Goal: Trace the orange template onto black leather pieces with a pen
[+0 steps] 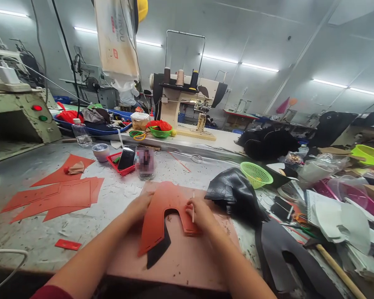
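Observation:
An orange-red arch-shaped pattern piece lies on a pinkish work board. Beneath it, a black leather piece shows at the lower left, inside the arch; the rest is covered. My left hand rests flat at the pattern's upper left edge, its fingertips partly hidden. On the pattern's right leg, my right hand is closed around a thin white pen, which stands nearly upright.
Orange-red pattern pieces lie on the left of the table. Black leather, a green basket, dark cut pieces and a wooden-handled hammer crowd the right. A sewing machine stands behind.

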`<action>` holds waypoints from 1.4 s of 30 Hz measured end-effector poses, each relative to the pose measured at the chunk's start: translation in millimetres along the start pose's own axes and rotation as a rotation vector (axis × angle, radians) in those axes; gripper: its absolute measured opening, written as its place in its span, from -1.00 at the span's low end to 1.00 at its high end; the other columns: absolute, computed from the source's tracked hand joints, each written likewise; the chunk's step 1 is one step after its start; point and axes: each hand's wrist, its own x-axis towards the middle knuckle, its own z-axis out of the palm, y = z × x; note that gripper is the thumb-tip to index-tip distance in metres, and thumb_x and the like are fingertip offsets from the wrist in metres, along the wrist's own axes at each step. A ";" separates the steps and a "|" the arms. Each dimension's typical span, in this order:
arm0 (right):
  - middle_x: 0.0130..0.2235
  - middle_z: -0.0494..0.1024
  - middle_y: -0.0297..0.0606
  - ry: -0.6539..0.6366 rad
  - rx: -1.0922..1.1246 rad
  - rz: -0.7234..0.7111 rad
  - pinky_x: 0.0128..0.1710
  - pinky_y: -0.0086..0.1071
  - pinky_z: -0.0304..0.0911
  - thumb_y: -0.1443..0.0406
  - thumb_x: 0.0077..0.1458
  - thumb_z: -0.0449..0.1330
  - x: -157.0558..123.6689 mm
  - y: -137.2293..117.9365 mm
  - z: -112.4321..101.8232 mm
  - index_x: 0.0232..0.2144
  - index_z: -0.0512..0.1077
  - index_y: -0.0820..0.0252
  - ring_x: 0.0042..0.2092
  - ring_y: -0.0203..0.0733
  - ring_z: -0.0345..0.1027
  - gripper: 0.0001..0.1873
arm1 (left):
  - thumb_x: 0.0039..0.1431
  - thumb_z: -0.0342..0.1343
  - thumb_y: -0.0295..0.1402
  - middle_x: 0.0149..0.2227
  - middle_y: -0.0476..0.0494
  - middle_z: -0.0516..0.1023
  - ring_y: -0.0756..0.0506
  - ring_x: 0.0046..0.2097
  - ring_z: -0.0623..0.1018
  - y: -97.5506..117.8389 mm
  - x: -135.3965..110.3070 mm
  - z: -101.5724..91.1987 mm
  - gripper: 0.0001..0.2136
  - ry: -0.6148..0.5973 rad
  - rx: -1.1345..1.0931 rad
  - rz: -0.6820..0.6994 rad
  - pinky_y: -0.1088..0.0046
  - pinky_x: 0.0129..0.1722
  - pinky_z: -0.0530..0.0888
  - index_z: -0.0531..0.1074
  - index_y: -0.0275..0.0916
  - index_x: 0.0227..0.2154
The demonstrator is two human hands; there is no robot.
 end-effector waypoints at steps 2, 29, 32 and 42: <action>-0.39 0.49 -0.20 -0.032 -0.175 -0.015 -0.30 -0.31 0.27 0.44 -0.08 0.15 -4.2 2.4 8.3 -0.50 0.34 0.15 -0.31 -0.12 0.39 -0.90 | 0.10 -0.14 -0.24 -0.11 -0.16 0.52 -0.20 -0.08 0.49 -6.2 -11.8 -8.7 -0.67 0.004 0.075 -0.074 0.26 -0.06 0.39 0.48 -0.17 -0.21; -0.14 0.49 -0.10 0.073 -0.150 -0.119 -0.07 -0.10 0.24 0.30 0.12 0.08 -73.5 28.9 -10.4 -0.34 0.43 0.14 -0.06 -0.03 0.32 -0.87 | 0.18 -0.06 -0.13 0.09 -0.12 0.35 -0.29 0.14 0.26 6.7 -85.4 34.8 -0.67 -0.137 0.433 0.216 0.09 0.08 0.28 0.42 0.01 -0.03; -0.12 0.48 -0.08 0.119 -0.160 -0.139 -0.06 -0.08 0.24 0.29 0.15 0.05 -73.7 26.9 -12.5 -0.31 0.43 0.14 -0.05 -0.03 0.32 -0.84 | 0.19 -0.05 -0.15 0.10 -0.13 0.35 -0.29 0.15 0.25 5.3 -84.8 36.0 -0.67 -0.147 0.410 0.213 0.07 0.09 0.26 0.41 0.00 -0.03; -0.10 0.49 -0.12 0.141 -0.138 -0.126 -0.05 -0.09 0.23 0.29 0.17 -0.01 -74.4 26.3 -13.2 -0.29 0.44 0.12 -0.03 -0.05 0.32 -0.79 | 0.19 -0.07 -0.14 0.10 -0.11 0.34 -0.28 0.15 0.24 5.6 -84.3 37.0 -0.67 -0.135 0.377 0.223 0.09 0.10 0.26 0.41 0.00 -0.03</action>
